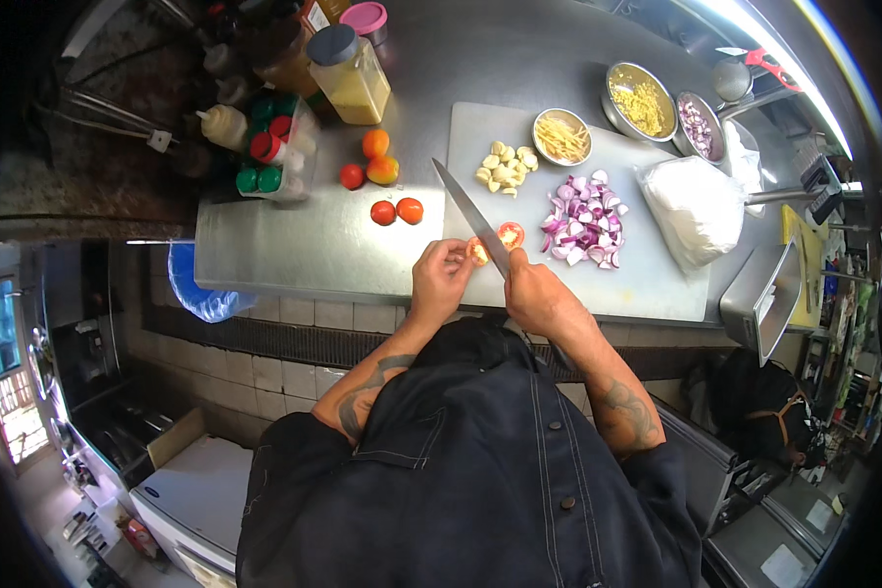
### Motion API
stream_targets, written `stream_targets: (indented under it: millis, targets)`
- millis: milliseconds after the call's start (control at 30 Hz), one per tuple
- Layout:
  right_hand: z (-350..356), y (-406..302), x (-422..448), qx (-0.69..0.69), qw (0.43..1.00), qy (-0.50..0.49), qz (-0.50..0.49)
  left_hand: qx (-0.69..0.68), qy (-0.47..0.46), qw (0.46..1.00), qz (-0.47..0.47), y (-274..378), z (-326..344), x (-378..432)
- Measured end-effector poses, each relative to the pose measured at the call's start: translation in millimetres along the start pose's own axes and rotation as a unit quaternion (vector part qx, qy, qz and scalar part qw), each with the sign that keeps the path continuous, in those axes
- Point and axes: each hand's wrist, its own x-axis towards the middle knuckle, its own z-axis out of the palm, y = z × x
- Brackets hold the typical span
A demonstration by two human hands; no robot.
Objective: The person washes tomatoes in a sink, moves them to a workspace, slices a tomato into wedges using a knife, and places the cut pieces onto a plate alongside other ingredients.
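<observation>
My right hand [540,292] grips the handle of a large kitchen knife [472,214], its blade slanting to the upper left. Between the fingertips of my left hand [439,275] is a tomato half [476,251], its cut face showing beside the blade. Just across the blade lies another tomato half [511,235], cut side up on the white cutting board [647,301]. Chopped red onion [583,220] is heaped to the right, with peeled garlic cloves [506,169] farther back. Two whole tomatoes [397,212] rest left of the board, and several more tomatoes [382,170] sit behind them.
A metal bowl of pale strips [561,137] stands on the board's back edge. Beyond are bowls of minced yellow food [639,101] and diced onion [698,128]. A filled plastic bag [694,209] sits at right, near a steel pan [761,294]. Jars [349,77] stand at back left.
</observation>
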Motion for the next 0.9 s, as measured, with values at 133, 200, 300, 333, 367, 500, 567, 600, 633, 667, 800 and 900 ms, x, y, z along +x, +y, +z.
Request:
stream_targets:
  millis: [133, 200, 300, 333, 367, 500, 567, 600, 633, 667, 800, 900]
  targets:
    - [-1.6, -13.5, -13.7, 0.016, 0.998, -0.041, 0.046, -0.030, 0.008, 0.999, -0.014, -7.4, 3.2, 0.0]
    - [6.5, -15.7, -22.8, 0.013, 0.999, 0.003, 0.038, -0.044, 0.012, 0.999, -0.010, -6.4, 4.1, -2.0]
    - [32.0, -8.3, -23.4, 0.022, 0.998, 0.042, 0.029, -0.025, 0.023, 0.999, 0.005, -0.4, 1.4, -3.8]
    - [38.5, -4.5, -21.5, 0.024, 0.999, 0.040, 0.026, -0.022, 0.026, 0.999, 0.004, -1.0, 2.6, -4.5]
    - [46.9, -1.4, -18.8, 0.017, 0.998, 0.065, 0.019, -0.022, 0.019, 1.000, -0.001, 0.1, 1.3, -4.2]
    - [70.8, 3.5, 1.3, -0.003, 0.991, 0.129, 0.024, 0.014, 0.002, 1.000, -0.001, 9.1, 0.5, -3.5]
    - [70.0, 8.5, 5.1, 0.012, 0.990, 0.137, 0.001, 0.054, -0.006, 0.999, -0.005, 12.6, -2.9, -3.6]
    - [68.3, 10.6, 5.5, 0.020, 0.989, 0.143, -0.021, 0.055, -0.010, 0.998, 0.000, 11.2, -5.0, -5.4]
    - [67.3, 11.7, 5.2, 0.022, 0.988, 0.149, -0.019, 0.059, -0.006, 0.998, 0.009, 8.0, -8.3, -8.1]
    - [61.6, 11.9, 4.1, 0.043, 0.986, 0.159, -0.032, 0.058, 0.001, 0.998, 0.018, 9.2, -8.3, -8.0]
    - [25.5, 16.2, -2.6, 0.137, 0.976, 0.165, -0.029, 0.025, -0.001, 0.999, 0.033, 14.4, 1.8, -0.6]
    - [-1.0, 23.1, -10.6, 0.149, 0.970, 0.191, -0.010, 0.024, -0.023, 0.997, 0.067, 21.5, 6.8, 11.4]
